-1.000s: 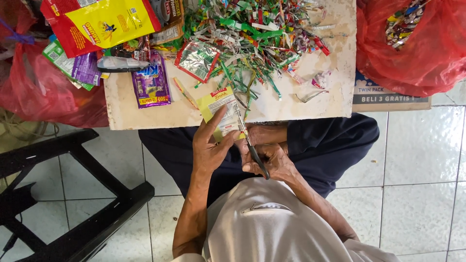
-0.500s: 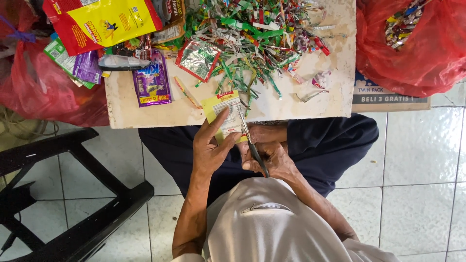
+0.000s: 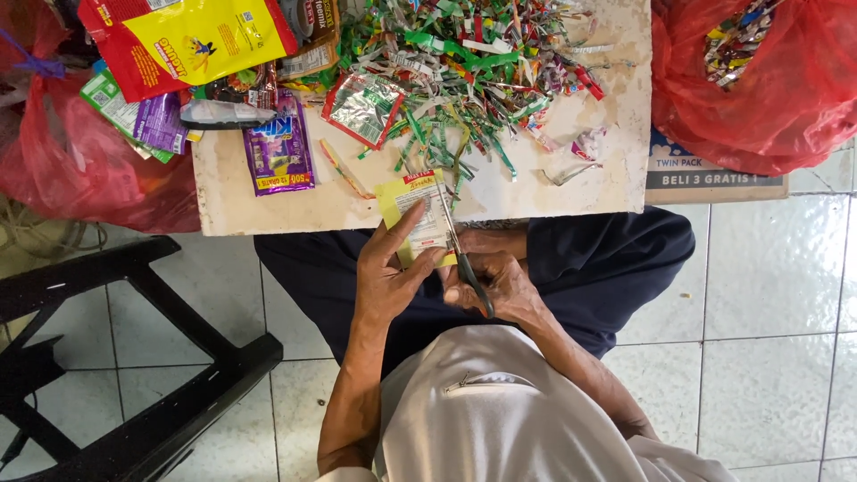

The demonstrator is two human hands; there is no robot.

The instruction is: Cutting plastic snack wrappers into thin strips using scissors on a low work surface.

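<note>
The left hand pinches the yellow sachet over the near edge of the bench. The right hand is pressed together on the scissors, blades touching the sachet's right side. Cut strips crowd the bench's far part.

Pale board on the lap: heap of cut foil strips top middle, purple sachet & silver sachet left, red-yellow packet at far-left corner

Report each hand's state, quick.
Left hand: closed on the yellow sachet.
Right hand: closed on the scissors, cutting the sachet.
</note>
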